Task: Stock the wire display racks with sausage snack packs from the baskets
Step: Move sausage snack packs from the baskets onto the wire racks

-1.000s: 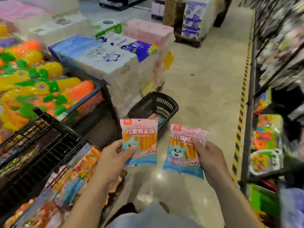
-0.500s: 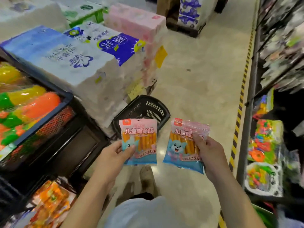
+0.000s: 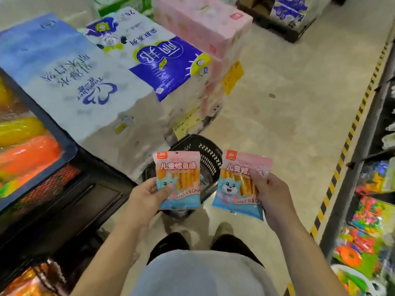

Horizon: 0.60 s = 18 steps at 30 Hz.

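The person's light shirt [image 3: 201, 274] fills the bottom edge of the head view, with both feet on the floor [image 3: 288, 124] just beyond it.

Left hand [image 3: 147, 197]: grips the left sausage pack [image 3: 178, 178] at its lower left corner, thumb on the front face.

Right hand [image 3: 271, 193]: grips the right sausage pack [image 3: 237, 189] along its right edge, fingers curled across the front.

Both packs are held upright, side by side, apart from each other, printed fronts toward the camera, above the floor.

A black plastic basket [image 3: 210, 154] stands on the floor directly behind the packs. The left pack covers part of it. Its contents cannot be determined.

To the left, a dark bin [image 3: 53, 167] holds orange and yellow items. Beyond the basket stand stacked tissue bundles [image 3: 89, 82], white and blue, with pink bundles [image 3: 203, 24] farther back.

Along the right, a yellow-and-black stripe [image 3: 350, 133] runs beside a shelf unit [image 3: 372, 221] of colourful packaged goods.
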{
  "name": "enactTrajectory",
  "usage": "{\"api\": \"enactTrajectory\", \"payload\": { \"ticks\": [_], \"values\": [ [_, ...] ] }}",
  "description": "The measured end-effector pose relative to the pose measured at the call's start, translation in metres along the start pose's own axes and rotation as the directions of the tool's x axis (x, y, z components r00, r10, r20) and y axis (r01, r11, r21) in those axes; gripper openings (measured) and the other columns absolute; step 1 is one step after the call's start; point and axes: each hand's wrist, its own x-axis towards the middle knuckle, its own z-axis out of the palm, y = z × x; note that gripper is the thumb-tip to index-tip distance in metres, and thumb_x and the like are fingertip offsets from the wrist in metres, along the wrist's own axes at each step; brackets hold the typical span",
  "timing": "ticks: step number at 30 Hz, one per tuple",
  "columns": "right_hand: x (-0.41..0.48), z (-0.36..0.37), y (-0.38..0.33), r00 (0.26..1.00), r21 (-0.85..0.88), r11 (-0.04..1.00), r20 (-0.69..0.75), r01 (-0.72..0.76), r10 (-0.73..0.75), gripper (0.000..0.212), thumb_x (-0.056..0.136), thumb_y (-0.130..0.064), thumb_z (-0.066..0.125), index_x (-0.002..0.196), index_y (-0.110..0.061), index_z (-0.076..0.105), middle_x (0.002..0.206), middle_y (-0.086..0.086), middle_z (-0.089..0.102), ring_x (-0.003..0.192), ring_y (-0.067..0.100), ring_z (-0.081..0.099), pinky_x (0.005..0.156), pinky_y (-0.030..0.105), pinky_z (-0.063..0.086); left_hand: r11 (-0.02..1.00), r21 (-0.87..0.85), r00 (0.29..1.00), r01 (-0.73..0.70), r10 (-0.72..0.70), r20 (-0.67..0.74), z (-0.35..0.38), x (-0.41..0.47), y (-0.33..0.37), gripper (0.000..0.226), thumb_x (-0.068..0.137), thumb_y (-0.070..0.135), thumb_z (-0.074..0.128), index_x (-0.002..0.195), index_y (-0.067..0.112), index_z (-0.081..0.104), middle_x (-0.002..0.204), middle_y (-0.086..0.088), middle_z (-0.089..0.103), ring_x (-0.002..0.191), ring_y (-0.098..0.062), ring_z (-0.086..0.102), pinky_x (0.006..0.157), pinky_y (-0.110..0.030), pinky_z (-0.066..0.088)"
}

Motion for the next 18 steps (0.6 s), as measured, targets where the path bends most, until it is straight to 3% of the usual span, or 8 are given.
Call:
{"api": "enactTrajectory", "payload": {
  "ticks": [4, 12, 16, 18],
  "values": [
    [0.069, 0.015, -0.016, 0.992, -0.097, 0.995, 0.124, -0.013, 0.025, 0.023, 0.103, -0.033, 0.063, 0.098, -0.013, 0.073, 0.088, 0.003, 0.080, 0.080, 0.024, 0.079, 0.082, 0.046, 0.062, 0.994, -0.068, 0.989, 0.089, -0.097, -0.116, 0.014, 0.036, 0.001, 0.015, 0.098, 0.014, 0.067, 0.111, 0.016, 0.073, 0.102, -0.001, 0.080, 0.093, -0.017, 0.077, 0.076, -0.032, 0.061],
    [0.187, 0.037, -0.037, 0.926, -0.313, 0.949, 0.371, 0.048, 0.075, 0.026, 0.101, -0.036, 0.065, 0.100, -0.012, 0.074, 0.088, 0.000, 0.080, 0.079, 0.019, 0.078, 0.081, 0.047, 0.064, 0.955, -0.236, 0.927, 0.178, -0.243, -0.285, 0.063, 0.085, -0.003, 0.017, 0.099, 0.015, 0.064, 0.115, 0.016, 0.072, 0.105, 0.001, 0.079, 0.099, -0.017, 0.076, 0.081, -0.032, 0.058],
    [0.231, 0.051, -0.031, 0.883, -0.392, 0.916, 0.455, 0.081, 0.117, 0.021, 0.100, -0.036, 0.066, 0.100, -0.018, 0.075, 0.087, -0.003, 0.080, 0.078, 0.017, 0.078, 0.079, 0.044, 0.064, 0.924, -0.323, 0.896, 0.204, -0.310, -0.320, 0.081, 0.112, -0.016, 0.019, 0.100, 0.015, 0.064, 0.117, 0.017, 0.071, 0.106, 0.000, 0.079, 0.099, -0.016, 0.076, 0.075, -0.025, 0.059],
    [0.252, 0.060, -0.021, 0.860, -0.428, 0.900, 0.485, 0.077, 0.157, 0.021, 0.099, -0.039, 0.066, 0.104, -0.021, 0.075, 0.089, -0.005, 0.080, 0.078, 0.016, 0.079, 0.077, 0.042, 0.064, 0.904, -0.360, 0.864, 0.233, -0.362, -0.350, 0.085, 0.131, -0.028, 0.019, 0.098, 0.017, 0.067, 0.116, 0.021, 0.072, 0.105, 0.002, 0.079, 0.099, -0.015, 0.076, 0.079, -0.029, 0.059]
  ]
}}
